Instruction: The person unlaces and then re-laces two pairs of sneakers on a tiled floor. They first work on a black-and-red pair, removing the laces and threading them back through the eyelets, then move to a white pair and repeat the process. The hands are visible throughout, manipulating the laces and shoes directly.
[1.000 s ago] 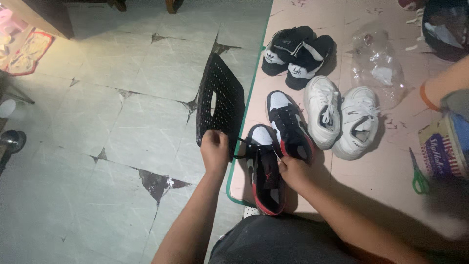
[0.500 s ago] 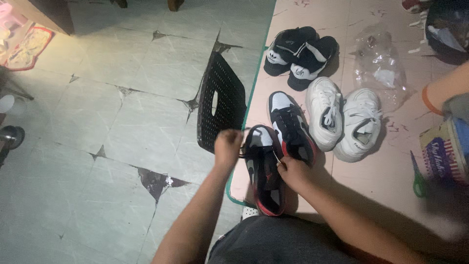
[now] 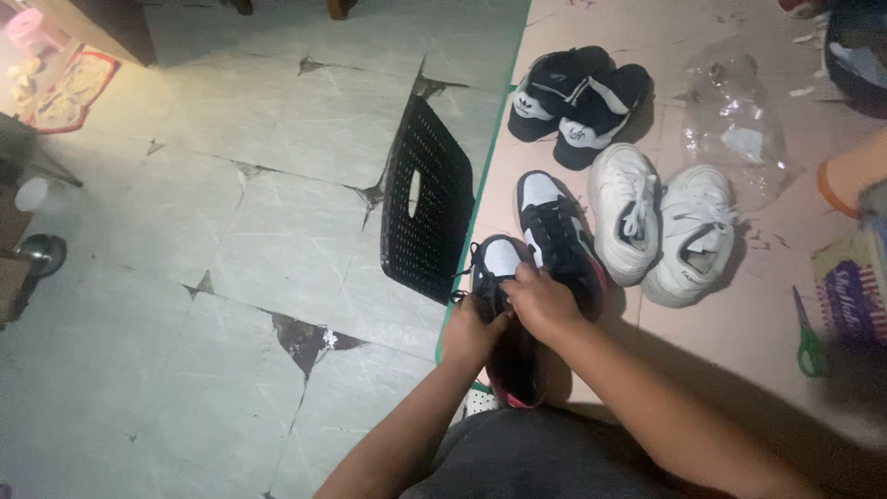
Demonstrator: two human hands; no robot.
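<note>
Black-red sneaker (image 3: 504, 305) mid-lacing: left hand (image 3: 469, 334) and right hand (image 3: 540, 303) both pinch its laces, knot apparently unfinished, matching shoe (image 3: 554, 236) waiting untouched.

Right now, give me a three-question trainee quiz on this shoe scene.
1. True or false: both hands rest on the black, white and red sneaker.
2. Which pair lies farthest from the person? A white sneakers B black slides
3. What stands on edge left of the table?

Key: 1 true: left hand and right hand meet over it. 2 B. 3 The black perforated panel.
</note>
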